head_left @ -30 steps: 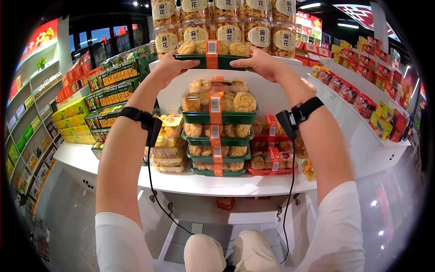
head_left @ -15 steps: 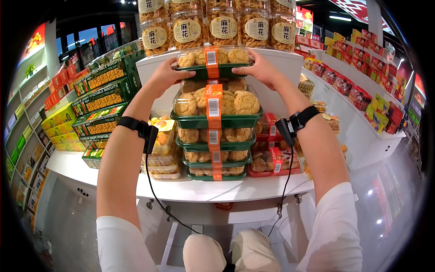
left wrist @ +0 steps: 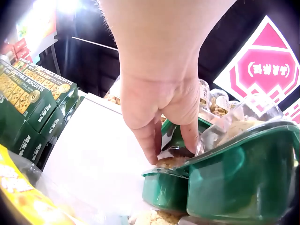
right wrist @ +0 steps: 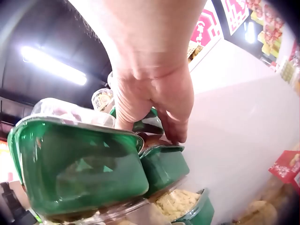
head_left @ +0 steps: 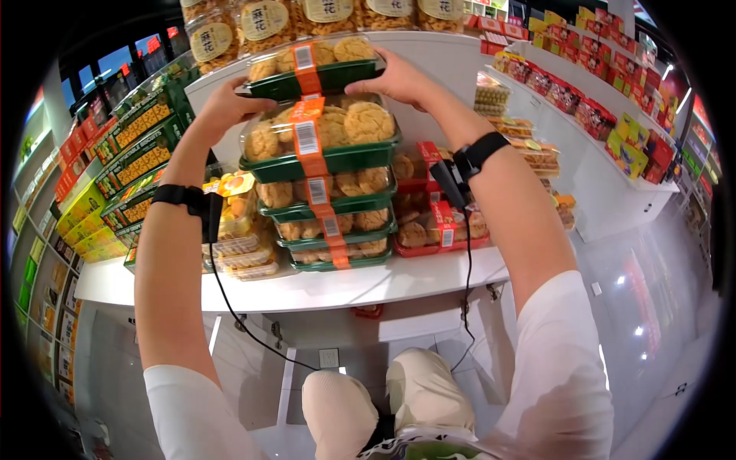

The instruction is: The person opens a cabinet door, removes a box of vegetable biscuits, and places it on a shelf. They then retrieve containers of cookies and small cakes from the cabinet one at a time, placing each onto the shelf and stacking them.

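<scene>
A clear-lidded box of round cookies [head_left: 337,77] with a green tray and orange label band is held by its two ends, just behind and above the front stack. My left hand [head_left: 228,107] grips its left end, and my right hand [head_left: 402,83] grips the right end, thumbs across the tray's front. Directly in front stands the top stacked cookie box [head_left: 322,157], with several like it underneath. That box's green tray [left wrist: 243,173] fills the lower right of the left wrist view. Most of my fingers are hidden behind the held box in the head view.
Jars of twisted snacks [head_left: 264,23] line the raised white ledge behind. Green biscuit cartons [head_left: 142,146] are piled left, beside yellow-labelled packs [head_left: 234,211]. Red-tray cookie boxes [head_left: 429,230] sit right of the stack on the white counter [head_left: 345,290]. Cabinet doors stand open below.
The held cookie box has come down from well above the front stack to close behind its top. The head view has shifted and tilted, with the stack now further left and higher.
</scene>
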Action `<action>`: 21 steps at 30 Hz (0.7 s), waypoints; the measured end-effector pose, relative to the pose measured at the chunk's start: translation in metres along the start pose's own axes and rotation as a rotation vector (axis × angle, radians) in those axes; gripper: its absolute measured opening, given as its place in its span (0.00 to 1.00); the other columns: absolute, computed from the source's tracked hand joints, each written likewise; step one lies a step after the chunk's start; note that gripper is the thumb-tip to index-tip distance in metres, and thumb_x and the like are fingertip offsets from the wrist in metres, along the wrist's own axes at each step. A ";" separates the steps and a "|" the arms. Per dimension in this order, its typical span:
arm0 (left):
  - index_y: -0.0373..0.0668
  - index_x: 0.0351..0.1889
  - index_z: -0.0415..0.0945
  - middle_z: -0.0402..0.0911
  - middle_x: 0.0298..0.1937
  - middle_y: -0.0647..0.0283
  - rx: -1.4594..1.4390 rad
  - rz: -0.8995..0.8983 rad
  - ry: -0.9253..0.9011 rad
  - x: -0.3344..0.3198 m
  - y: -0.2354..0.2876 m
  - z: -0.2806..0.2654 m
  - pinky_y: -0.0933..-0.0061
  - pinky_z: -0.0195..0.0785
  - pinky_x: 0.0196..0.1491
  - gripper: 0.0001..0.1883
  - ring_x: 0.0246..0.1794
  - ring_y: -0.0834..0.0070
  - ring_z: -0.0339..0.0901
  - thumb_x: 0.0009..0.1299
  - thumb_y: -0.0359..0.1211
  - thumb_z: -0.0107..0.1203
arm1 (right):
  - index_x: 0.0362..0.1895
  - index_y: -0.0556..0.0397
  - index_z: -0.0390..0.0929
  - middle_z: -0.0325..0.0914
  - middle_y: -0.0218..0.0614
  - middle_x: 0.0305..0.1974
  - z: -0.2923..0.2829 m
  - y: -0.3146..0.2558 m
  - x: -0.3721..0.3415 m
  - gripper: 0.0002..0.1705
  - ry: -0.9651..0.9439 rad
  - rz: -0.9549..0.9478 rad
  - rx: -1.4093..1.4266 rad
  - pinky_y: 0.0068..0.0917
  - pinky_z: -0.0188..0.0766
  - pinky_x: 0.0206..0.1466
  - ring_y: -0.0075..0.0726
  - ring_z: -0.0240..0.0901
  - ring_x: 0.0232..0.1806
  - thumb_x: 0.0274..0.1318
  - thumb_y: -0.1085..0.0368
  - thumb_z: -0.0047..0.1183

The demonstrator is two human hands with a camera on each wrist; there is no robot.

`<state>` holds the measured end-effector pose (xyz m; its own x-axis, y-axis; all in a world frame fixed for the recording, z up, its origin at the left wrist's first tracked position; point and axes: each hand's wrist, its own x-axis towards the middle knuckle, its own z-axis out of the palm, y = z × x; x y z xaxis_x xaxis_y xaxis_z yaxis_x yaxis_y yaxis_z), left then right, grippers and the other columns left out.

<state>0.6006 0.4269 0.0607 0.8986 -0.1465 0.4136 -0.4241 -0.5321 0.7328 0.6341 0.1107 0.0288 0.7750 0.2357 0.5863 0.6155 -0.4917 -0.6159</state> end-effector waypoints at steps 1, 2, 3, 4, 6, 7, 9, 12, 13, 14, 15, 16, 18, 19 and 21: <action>0.28 0.71 0.54 0.81 0.46 0.54 -0.019 -0.014 -0.008 -0.006 0.006 0.000 0.75 0.76 0.50 0.48 0.44 0.73 0.80 0.57 0.33 0.73 | 0.74 0.58 0.48 0.72 0.49 0.61 -0.003 0.002 -0.002 0.69 0.057 0.049 -0.008 0.38 0.67 0.62 0.45 0.71 0.61 0.33 0.46 0.78; 0.28 0.71 0.53 0.79 0.50 0.51 -0.084 -0.006 -0.030 -0.007 0.005 -0.004 0.74 0.76 0.54 0.46 0.48 0.71 0.80 0.60 0.31 0.70 | 0.74 0.59 0.49 0.75 0.49 0.58 -0.009 0.004 -0.007 0.69 0.113 0.100 -0.019 0.36 0.69 0.61 0.43 0.72 0.60 0.33 0.46 0.78; 0.26 0.71 0.53 0.78 0.54 0.48 -0.085 0.000 -0.013 -0.010 0.003 -0.012 0.73 0.75 0.57 0.43 0.52 0.68 0.79 0.63 0.31 0.68 | 0.72 0.62 0.49 0.76 0.51 0.56 -0.021 0.008 -0.014 0.59 0.080 0.131 0.101 0.31 0.71 0.60 0.41 0.74 0.58 0.46 0.51 0.72; 0.25 0.70 0.52 0.77 0.56 0.46 -0.153 0.028 0.004 -0.015 0.000 -0.021 0.73 0.74 0.59 0.41 0.53 0.67 0.79 0.65 0.32 0.65 | 0.72 0.62 0.49 0.76 0.51 0.56 -0.031 0.009 -0.028 0.59 0.080 0.152 0.097 0.31 0.71 0.60 0.41 0.74 0.58 0.46 0.51 0.72; 0.24 0.68 0.57 0.77 0.58 0.46 -0.206 0.061 0.054 -0.034 -0.003 -0.035 0.72 0.74 0.59 0.36 0.54 0.66 0.79 0.68 0.32 0.62 | 0.68 0.64 0.55 0.77 0.53 0.52 -0.050 0.009 -0.067 0.40 0.165 -0.011 0.544 0.30 0.74 0.60 0.41 0.76 0.56 0.59 0.61 0.61; 0.25 0.66 0.61 0.78 0.54 0.48 -0.178 0.006 0.086 -0.050 -0.002 -0.041 0.72 0.75 0.58 0.32 0.53 0.67 0.80 0.69 0.32 0.61 | 0.68 0.64 0.55 0.77 0.53 0.52 -0.056 0.005 -0.089 0.40 0.156 0.014 0.546 0.30 0.74 0.60 0.41 0.76 0.56 0.59 0.61 0.61; 0.29 0.57 0.71 0.82 0.44 0.56 -0.086 -0.044 0.136 -0.098 0.006 -0.040 0.76 0.77 0.50 0.22 0.45 0.73 0.82 0.70 0.33 0.60 | 0.64 0.64 0.61 0.77 0.52 0.51 -0.054 -0.006 -0.145 0.25 0.241 0.034 0.697 0.33 0.75 0.61 0.43 0.78 0.54 0.65 0.69 0.50; 0.32 0.48 0.77 0.83 0.36 0.59 0.009 -0.192 0.159 -0.183 0.008 -0.015 0.78 0.78 0.40 0.14 0.36 0.77 0.82 0.70 0.33 0.59 | 0.52 0.63 0.72 0.79 0.50 0.47 -0.032 -0.010 -0.233 0.14 0.245 -0.006 0.731 0.35 0.79 0.55 0.42 0.81 0.47 0.66 0.69 0.46; 0.34 0.44 0.79 0.82 0.32 0.61 0.093 -0.252 0.160 -0.209 0.010 -0.007 0.79 0.78 0.35 0.11 0.31 0.78 0.81 0.69 0.32 0.59 | 0.50 0.62 0.73 0.80 0.50 0.45 -0.023 -0.004 -0.261 0.13 0.150 -0.008 0.794 0.34 0.80 0.50 0.41 0.81 0.45 0.66 0.68 0.46; 0.35 0.41 0.79 0.82 0.29 0.60 0.072 -0.286 0.128 -0.234 -0.003 0.005 0.78 0.77 0.30 0.09 0.25 0.78 0.80 0.68 0.31 0.59 | 0.48 0.62 0.74 0.81 0.49 0.43 -0.011 0.007 -0.287 0.11 0.059 -0.018 0.854 0.33 0.82 0.46 0.40 0.82 0.42 0.66 0.68 0.46; 0.34 0.41 0.79 0.82 0.29 0.60 0.039 -0.409 -0.008 -0.256 -0.004 0.018 0.78 0.76 0.29 0.09 0.24 0.78 0.79 0.68 0.30 0.59 | 0.49 0.61 0.75 0.81 0.48 0.42 0.001 0.016 -0.310 0.12 -0.126 0.085 0.930 0.31 0.81 0.43 0.38 0.82 0.41 0.66 0.68 0.47; 0.34 0.40 0.79 0.81 0.28 0.60 0.055 -0.513 -0.084 -0.273 -0.012 0.035 0.78 0.75 0.28 0.09 0.24 0.78 0.78 0.67 0.30 0.60 | 0.49 0.61 0.75 0.82 0.46 0.41 0.014 0.025 -0.330 0.12 -0.314 0.195 1.002 0.29 0.81 0.40 0.35 0.82 0.40 0.65 0.68 0.48; 0.33 0.40 0.78 0.82 0.27 0.59 0.064 -0.601 -0.344 -0.297 -0.042 0.065 0.78 0.75 0.28 0.12 0.24 0.77 0.79 0.64 0.32 0.64 | 0.52 0.61 0.75 0.82 0.41 0.39 0.044 0.032 -0.347 0.15 -0.720 0.539 0.847 0.26 0.79 0.42 0.31 0.81 0.38 0.65 0.65 0.50; 0.32 0.42 0.78 0.83 0.27 0.59 0.106 -0.703 -0.443 -0.304 -0.052 0.082 0.78 0.75 0.29 0.15 0.23 0.77 0.80 0.62 0.33 0.65 | 0.53 0.61 0.75 0.82 0.41 0.39 0.063 0.045 -0.354 0.17 -0.830 0.609 0.786 0.25 0.79 0.43 0.30 0.81 0.39 0.64 0.64 0.52; 0.29 0.47 0.77 0.83 0.27 0.58 0.167 -0.667 -0.713 -0.315 -0.103 0.112 0.77 0.74 0.28 0.18 0.23 0.77 0.80 0.62 0.30 0.65 | 0.55 0.59 0.74 0.81 0.41 0.44 0.103 0.085 -0.375 0.21 -1.016 0.789 0.717 0.23 0.77 0.47 0.29 0.80 0.43 0.63 0.60 0.55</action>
<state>0.3736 0.4345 -0.2057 0.8281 -0.2124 -0.5187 0.1660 -0.7909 0.5890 0.4110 0.0668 -0.2976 0.5156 0.7327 -0.4441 -0.3019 -0.3297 -0.8945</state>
